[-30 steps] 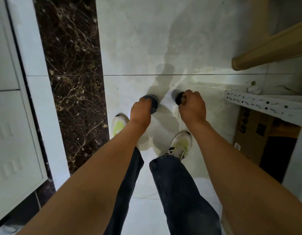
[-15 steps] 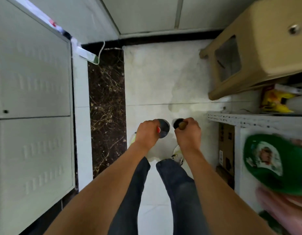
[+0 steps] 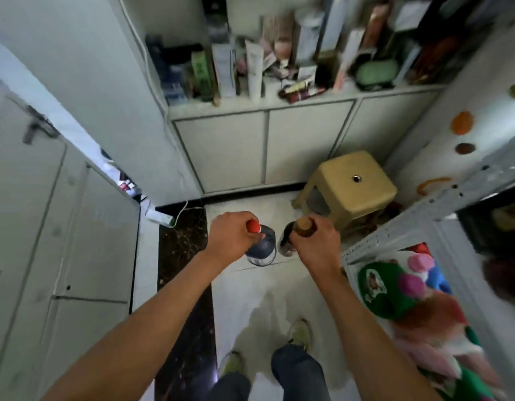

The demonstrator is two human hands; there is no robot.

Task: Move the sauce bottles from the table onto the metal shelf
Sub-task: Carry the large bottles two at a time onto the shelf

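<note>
Nearest are the person's dark trouser legs (image 3: 296, 374) and pale shoes (image 3: 301, 332) on the white floor tiles (image 3: 250, 287), with a dark marbled strip (image 3: 184, 285) running along their left. Both bare forearms reach forward over the floor.

The left hand (image 3: 231, 241) is curled round the neck of a sauce bottle with a red cap (image 3: 260, 247); the cap pokes out between thumb and fingers, and the dark body hangs below the fist. The right hand (image 3: 315, 246) grips the neck of a second sauce bottle with a brown cap (image 3: 288, 238), also hanging in the air above the floor. The two bottles are just beside each other, between the hands; whether they touch I cannot tell.

On the near right stands the metal shelf (image 3: 395, 227), its perforated white frame slanting away to the far right, with a green cap (image 3: 380, 290) and blurred pink and blue things on the level below. On the left is a white cabinet door (image 3: 62, 227).

Farther off, a tan plastic stool (image 3: 348, 189) stands on the floor just beyond the right hand. A white power strip (image 3: 160, 218) lies at the foot of the wall on the left. At the far end a low white cupboard (image 3: 265, 146) carries a crowded, blurred row of boxes, tubes and bottles (image 3: 279, 59).
</note>
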